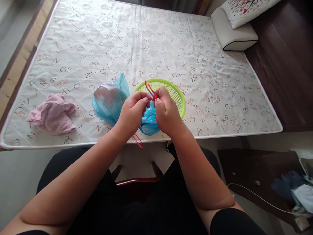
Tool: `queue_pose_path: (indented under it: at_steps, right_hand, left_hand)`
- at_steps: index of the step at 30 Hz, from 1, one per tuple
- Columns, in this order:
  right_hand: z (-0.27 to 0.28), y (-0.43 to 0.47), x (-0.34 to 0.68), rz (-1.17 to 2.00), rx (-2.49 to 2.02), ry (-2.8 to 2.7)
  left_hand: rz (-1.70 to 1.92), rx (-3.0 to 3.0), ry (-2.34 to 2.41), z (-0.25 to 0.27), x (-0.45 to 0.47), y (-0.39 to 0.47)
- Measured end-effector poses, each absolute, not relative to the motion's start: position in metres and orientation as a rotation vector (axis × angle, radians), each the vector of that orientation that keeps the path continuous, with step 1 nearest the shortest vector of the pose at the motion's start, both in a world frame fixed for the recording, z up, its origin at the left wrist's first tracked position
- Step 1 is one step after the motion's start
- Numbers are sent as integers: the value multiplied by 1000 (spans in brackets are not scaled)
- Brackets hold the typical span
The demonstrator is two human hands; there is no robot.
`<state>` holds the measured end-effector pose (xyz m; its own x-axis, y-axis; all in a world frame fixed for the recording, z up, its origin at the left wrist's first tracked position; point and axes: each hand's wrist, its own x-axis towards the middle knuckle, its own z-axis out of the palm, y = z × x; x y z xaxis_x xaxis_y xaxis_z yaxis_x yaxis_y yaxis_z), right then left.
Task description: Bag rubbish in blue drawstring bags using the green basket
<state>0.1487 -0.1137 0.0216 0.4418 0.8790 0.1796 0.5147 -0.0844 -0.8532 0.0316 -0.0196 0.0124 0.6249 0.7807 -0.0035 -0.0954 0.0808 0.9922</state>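
Both hands meet at the mattress's [171, 42] six o'clock edge: left hand [132, 112] and right hand [167, 112] fingers pinch the red drawstring [151, 91] of a blue bag [149, 122], touching the green basket [174, 93].

Pink cloth [52, 114] on lettered mattress [171, 42]; pillows [233, 31] at corner.

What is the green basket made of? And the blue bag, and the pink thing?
The green basket looks like hard plastic: bright, slightly shiny, with a moulded mesh of holes. The blue bag seems thin plastic film: see-through, glossy, crinkled. The pink cloth looks like soft, fuzzy towelling, matte and rumpled.
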Motion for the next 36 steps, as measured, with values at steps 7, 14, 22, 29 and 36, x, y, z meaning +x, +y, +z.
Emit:
queue_pose_path:
  at_steps: [7,14,22,29,36]
  right_hand:
    - [13,-112,149,298,-1837,-1286]
    - [15,-112,149,220,-1796,-1364]
    - [18,-111,149,320,-1727,-1403]
    - [37,-111,164,893,-1430,-1118]
    - [63,-121,162,940,-1292,-1094]
  left_hand:
    - [811,1445,660,14,28,-25]
    - [905,1397,675,10,30,-21]
    - [883,1354,670,9,25,-11]
    - [717,1405,534,33,2,-12]
    - [564,1585,469,65,-17,-22]
